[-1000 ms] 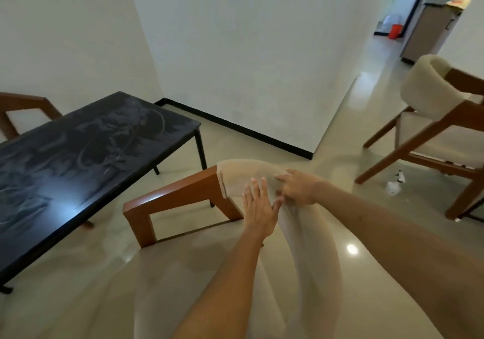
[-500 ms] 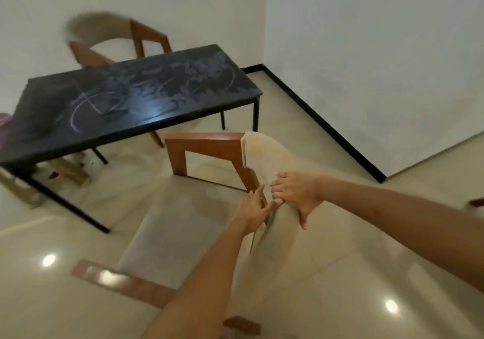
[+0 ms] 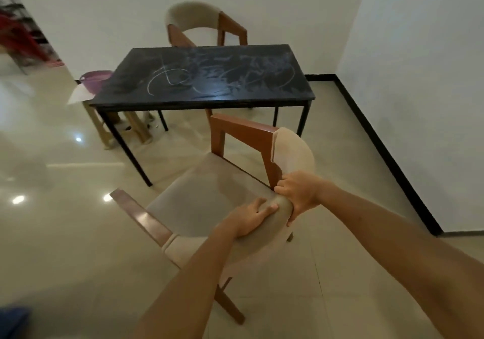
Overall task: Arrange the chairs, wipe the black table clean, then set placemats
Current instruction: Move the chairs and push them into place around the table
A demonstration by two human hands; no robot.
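A wooden armchair (image 3: 209,202) with beige seat and padded curved backrest stands in front of me, its seat facing the black table (image 3: 207,77). Both my hands grip the top of its backrest: my left hand (image 3: 250,218) lies curled over the padding, and my right hand (image 3: 298,194) grips it beside the wooden arm post. The black tabletop is smeared with white chalky scribbles. A second matching chair (image 3: 201,27) stands at the table's far side against the wall.
A purple basin (image 3: 94,77) and a white sheet sit on a small wooden stool (image 3: 123,126) at the table's left end. White walls with black skirting (image 3: 387,153) close the right side. Open glossy floor lies to the left.
The view has swung left and the chair has turned with it, so its seat now faces the table. My hands have shifted along the backrest and curl more tightly on it.
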